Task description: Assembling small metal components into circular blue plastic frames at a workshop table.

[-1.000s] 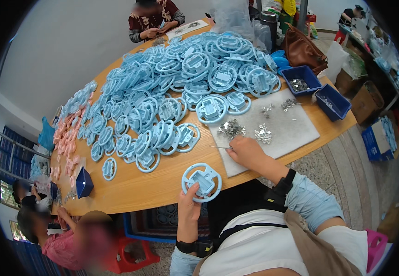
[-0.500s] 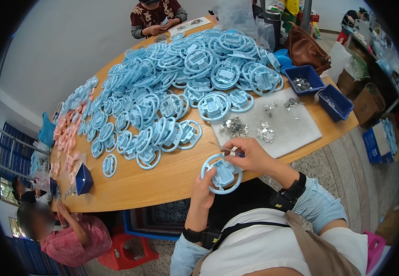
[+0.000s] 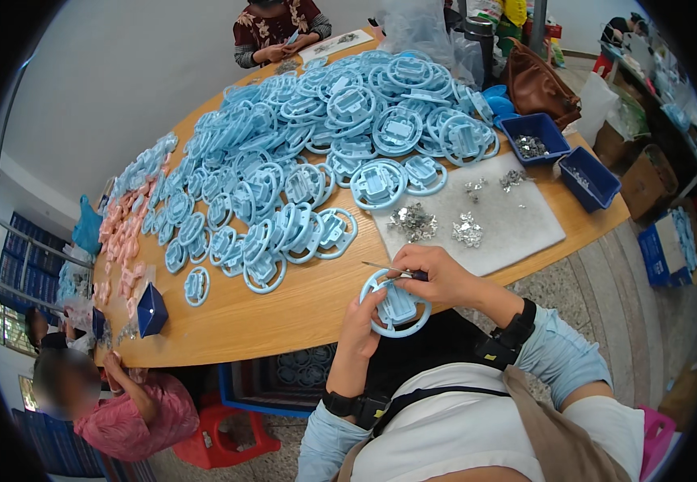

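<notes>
My left hand (image 3: 358, 328) grips the rim of a light blue plastic steering-wheel-shaped part (image 3: 400, 305), thumb over its left side. The part is tilted just off the table's front edge, its boxy middle facing up. In my right hand (image 3: 437, 277) is a small screwdriver (image 3: 378, 265), its thin metal shaft pointing left and its dark handle between my fingers. That hand rests at the part's upper edge. Small metal pieces (image 3: 413, 222) lie in heaps on a white board (image 3: 517, 233) beyond my right hand.
A big pile of like blue parts (image 3: 316, 120) covers the table (image 3: 284, 321), with pink parts (image 3: 127, 233) at the left. Two blue bins (image 3: 533, 138) hold metal pieces at the right. People sit at the far side and the left; a brown bag (image 3: 537, 84) stands behind.
The screwdriver's shaft now extends left across the top of the wheel-shaped part and shows more plainly. My left hand and the part have shifted slightly right; the whole view has moved a little.
</notes>
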`<act>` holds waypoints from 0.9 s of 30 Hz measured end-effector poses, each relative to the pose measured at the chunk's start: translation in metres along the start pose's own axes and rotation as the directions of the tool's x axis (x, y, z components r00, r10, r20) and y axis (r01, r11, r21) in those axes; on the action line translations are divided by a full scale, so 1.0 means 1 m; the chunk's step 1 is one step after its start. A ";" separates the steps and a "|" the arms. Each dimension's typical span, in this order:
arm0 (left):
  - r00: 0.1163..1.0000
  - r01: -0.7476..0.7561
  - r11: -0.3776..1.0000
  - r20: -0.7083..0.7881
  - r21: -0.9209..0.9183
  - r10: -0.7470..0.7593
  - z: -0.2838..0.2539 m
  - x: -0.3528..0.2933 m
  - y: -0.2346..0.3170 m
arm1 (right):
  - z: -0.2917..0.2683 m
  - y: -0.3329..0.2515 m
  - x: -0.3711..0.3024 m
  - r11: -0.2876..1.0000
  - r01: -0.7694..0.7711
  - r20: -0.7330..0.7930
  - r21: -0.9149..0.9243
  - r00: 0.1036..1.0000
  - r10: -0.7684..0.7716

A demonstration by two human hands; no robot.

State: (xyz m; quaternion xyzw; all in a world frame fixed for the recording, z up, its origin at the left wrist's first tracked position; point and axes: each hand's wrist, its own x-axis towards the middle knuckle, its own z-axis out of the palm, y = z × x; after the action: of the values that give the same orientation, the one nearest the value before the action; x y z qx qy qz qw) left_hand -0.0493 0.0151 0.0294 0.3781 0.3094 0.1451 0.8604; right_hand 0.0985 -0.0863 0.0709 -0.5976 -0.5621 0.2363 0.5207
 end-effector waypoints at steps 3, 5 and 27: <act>1.000 0.009 1.000 0.009 0.012 -0.009 -0.003 0.001 -0.002 | 0.002 0.003 -0.002 0.999 0.033 0.009 -0.035 0.999 -0.032; 1.000 0.011 1.000 0.026 -0.009 -0.010 -0.001 0.000 -0.002 | 0.003 0.007 -0.004 0.997 0.055 0.014 -0.056 0.998 -0.055; 0.999 -0.031 0.999 -0.013 0.041 0.032 0.006 0.006 -0.004 | 0.021 -0.007 -0.021 0.799 0.084 -0.063 -0.596 0.986 -0.152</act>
State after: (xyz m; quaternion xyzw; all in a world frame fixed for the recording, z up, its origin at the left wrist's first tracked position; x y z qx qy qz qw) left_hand -0.0413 0.0121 0.0273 0.3994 0.3121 0.1550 0.8480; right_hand 0.0719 -0.0996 0.0631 -0.7055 -0.6148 -0.0159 0.3521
